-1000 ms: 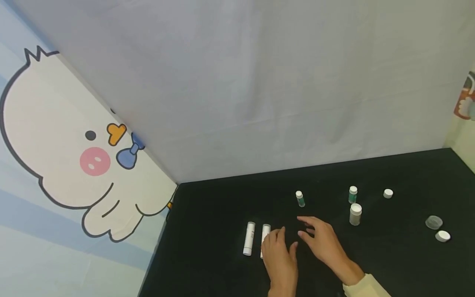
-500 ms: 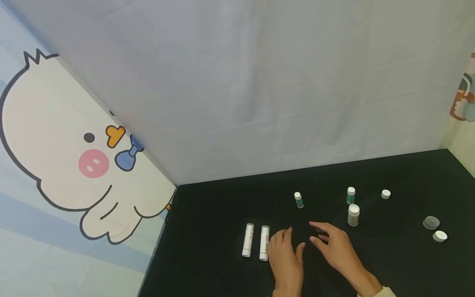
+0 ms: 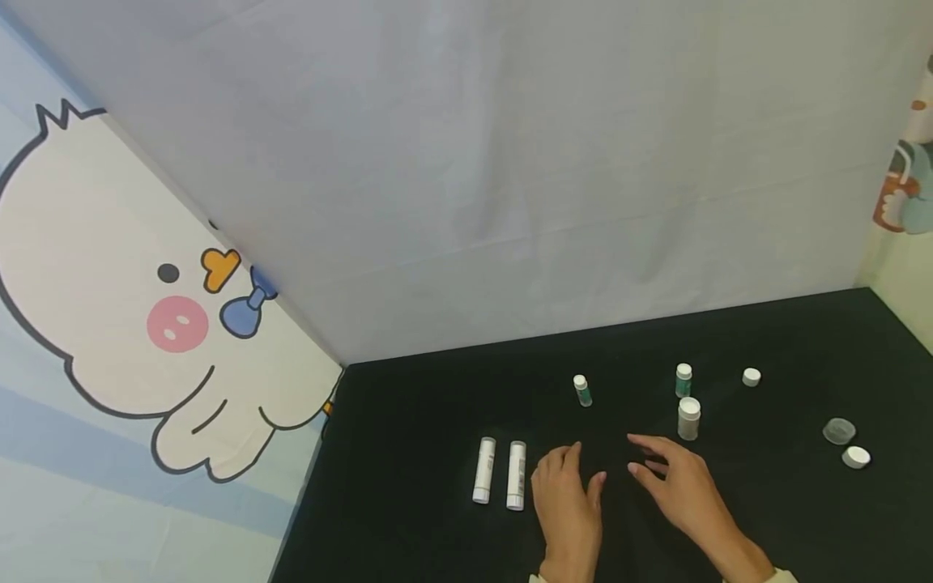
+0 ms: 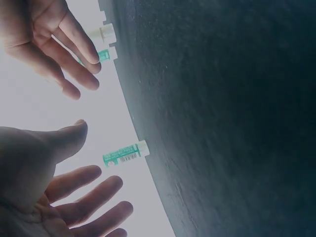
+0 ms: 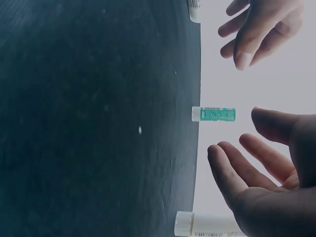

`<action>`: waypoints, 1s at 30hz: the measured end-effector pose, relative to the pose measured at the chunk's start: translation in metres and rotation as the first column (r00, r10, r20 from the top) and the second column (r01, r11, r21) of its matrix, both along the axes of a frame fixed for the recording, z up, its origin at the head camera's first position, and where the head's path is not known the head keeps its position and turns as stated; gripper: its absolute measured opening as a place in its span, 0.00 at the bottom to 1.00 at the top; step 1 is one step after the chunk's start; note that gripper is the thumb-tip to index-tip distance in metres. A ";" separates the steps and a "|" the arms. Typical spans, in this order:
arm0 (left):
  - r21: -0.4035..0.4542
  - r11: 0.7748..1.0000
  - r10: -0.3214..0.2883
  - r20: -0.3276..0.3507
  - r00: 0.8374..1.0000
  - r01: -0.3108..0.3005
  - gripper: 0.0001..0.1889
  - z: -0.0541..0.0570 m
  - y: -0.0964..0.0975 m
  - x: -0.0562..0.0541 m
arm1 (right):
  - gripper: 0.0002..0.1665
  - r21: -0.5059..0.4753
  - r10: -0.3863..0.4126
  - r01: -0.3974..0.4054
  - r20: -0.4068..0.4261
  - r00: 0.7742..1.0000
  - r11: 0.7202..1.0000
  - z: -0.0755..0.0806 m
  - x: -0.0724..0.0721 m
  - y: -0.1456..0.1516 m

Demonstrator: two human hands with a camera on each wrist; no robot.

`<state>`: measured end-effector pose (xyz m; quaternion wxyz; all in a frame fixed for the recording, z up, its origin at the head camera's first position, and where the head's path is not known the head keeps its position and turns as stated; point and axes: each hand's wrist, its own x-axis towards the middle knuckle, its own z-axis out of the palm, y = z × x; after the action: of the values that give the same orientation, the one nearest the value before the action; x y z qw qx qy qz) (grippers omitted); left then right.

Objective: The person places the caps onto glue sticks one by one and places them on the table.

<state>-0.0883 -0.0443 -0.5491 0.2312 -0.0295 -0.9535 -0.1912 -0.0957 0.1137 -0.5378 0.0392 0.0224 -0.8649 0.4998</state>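
Note:
My left hand [image 3: 568, 510] hovers above the black table, its fingers extended and thumb apart, holding nothing. Just to its left, two slim white tubes [image 3: 516, 475] with print lie side by side. My right hand [image 3: 678, 490] hangs to the right with loosely bent fingers and nothing between them. A small green-and-white tube [image 3: 583, 390] stands beyond the gap between both hands; the left wrist view shows this tube [image 4: 123, 154] with a barcode label. Beyond the right fingers are a white-topped container [image 3: 688, 419] and, behind it, another green-and-white tube [image 3: 683, 380].
A small white cap [image 3: 751, 377] lies at the back right. Farther right, a clear round lid or dish [image 3: 839, 431] sits beside another white cap [image 3: 856, 457]. A pale cloth wall [image 3: 583, 162] rises behind the table, with a cartoon-printed panel [image 3: 109, 324] on the left.
My left hand has moved right, off the nearer white tube, which now shows fully. My right hand has drawn right, widening the gap between the hands. The view has shifted slightly.

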 end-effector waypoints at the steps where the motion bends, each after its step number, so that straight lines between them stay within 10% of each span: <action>1: 0.004 1.000 -0.002 0.007 1.000 0.002 0.26 0.000 0.001 0.000 | 0.23 0.000 -0.002 0.002 -0.002 1.000 1.000 0.000 0.000 0.001; 30: -0.004 0.996 -0.094 -0.063 0.994 0.094 0.26 0.000 0.025 -0.003 | 0.20 0.079 -0.103 0.107 -0.058 0.993 0.991 -0.002 0.012 0.052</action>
<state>-0.0918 -0.0193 -0.5492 0.2517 -0.0803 -0.9434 -0.2003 -0.0840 0.1657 -0.5395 0.0876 -0.0081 -0.8834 0.4603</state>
